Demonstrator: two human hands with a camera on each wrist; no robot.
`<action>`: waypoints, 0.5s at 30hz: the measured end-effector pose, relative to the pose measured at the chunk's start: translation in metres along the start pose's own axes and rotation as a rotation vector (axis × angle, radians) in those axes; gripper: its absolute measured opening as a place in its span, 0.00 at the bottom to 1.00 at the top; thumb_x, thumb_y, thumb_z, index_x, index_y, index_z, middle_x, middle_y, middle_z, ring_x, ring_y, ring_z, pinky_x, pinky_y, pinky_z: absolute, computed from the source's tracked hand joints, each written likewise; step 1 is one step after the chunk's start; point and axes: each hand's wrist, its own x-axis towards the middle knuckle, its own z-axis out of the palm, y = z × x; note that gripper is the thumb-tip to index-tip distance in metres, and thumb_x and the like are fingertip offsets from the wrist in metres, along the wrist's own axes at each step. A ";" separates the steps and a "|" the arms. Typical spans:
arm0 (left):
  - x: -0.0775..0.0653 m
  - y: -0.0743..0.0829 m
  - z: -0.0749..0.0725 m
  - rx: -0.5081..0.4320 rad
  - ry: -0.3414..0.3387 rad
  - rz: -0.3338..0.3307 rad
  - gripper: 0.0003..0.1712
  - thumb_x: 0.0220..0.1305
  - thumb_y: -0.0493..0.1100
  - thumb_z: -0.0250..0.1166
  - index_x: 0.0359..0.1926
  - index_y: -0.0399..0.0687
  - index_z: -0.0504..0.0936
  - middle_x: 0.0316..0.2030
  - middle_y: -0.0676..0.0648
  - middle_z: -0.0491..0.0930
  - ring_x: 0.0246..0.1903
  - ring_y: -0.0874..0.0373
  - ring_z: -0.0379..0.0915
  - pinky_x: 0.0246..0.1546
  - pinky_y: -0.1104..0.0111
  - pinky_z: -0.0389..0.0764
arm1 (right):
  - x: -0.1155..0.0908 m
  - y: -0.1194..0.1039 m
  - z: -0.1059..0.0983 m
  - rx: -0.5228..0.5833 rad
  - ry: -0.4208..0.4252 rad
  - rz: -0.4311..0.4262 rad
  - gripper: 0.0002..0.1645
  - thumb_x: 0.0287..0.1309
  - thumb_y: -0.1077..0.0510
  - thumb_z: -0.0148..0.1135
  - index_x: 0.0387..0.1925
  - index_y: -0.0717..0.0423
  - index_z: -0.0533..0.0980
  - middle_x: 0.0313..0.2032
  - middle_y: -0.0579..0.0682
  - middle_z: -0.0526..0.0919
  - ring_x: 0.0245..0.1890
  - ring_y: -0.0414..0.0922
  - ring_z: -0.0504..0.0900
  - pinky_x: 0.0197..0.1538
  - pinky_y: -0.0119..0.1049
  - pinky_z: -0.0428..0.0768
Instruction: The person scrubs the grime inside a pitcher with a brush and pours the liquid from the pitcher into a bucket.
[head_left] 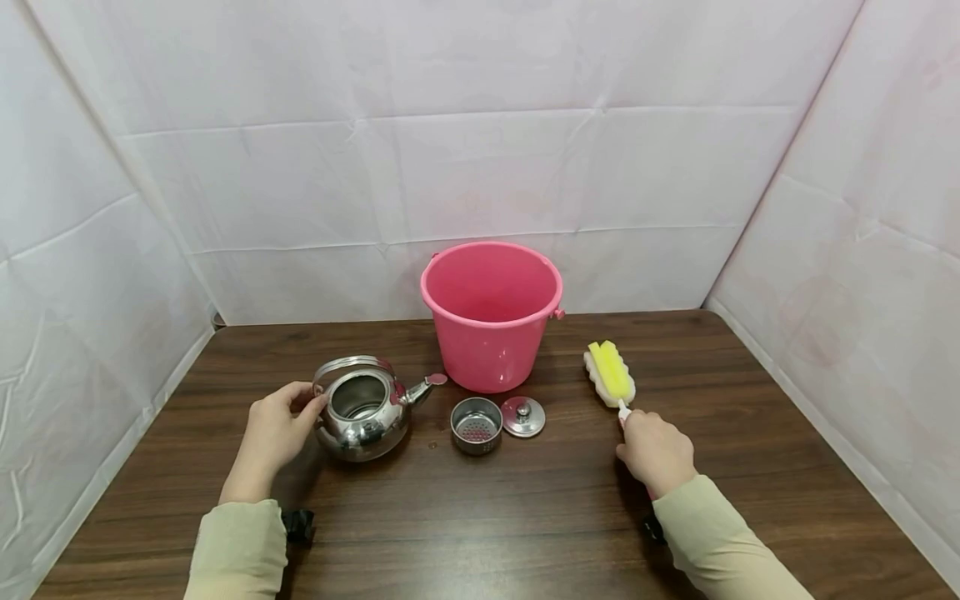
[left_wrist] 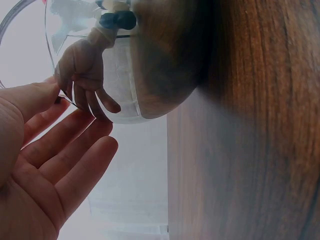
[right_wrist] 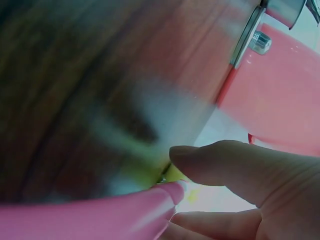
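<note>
A shiny steel teakettle (head_left: 362, 425) stands lidless on the table, spout to the right. At its left side my left hand (head_left: 279, 427) pinches the handle's base between thumb and fingers; the left wrist view shows the fingertips (left_wrist: 102, 125) against the kettle's wall, which mirrors the hand. On the right, my right hand (head_left: 658, 450) grips a sponge brush (head_left: 613, 372) by its pink handle (right_wrist: 110, 217), and the yellow-and-white head points away from me. Between the hands are a steel strainer cup (head_left: 476, 427) with a perforated bottom and the kettle's round lid (head_left: 523, 417), knob up.
Behind the strainer and lid stands a pink bucket (head_left: 491, 354), its mouth upward. The dark wooden table (head_left: 480, 517) meets white cloth walls (head_left: 480, 167) at the back and both sides. A small wet spot (head_left: 432, 445) lies beside the kettle.
</note>
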 end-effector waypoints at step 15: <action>0.000 0.002 -0.001 -0.009 -0.002 0.001 0.11 0.66 0.41 0.60 0.43 0.37 0.80 0.35 0.38 0.83 0.34 0.50 0.81 0.33 0.62 0.79 | -0.002 0.007 -0.001 0.014 -0.083 0.025 0.06 0.52 0.63 0.57 0.30 0.65 0.75 0.27 0.60 0.81 0.22 0.52 0.77 0.21 0.48 0.73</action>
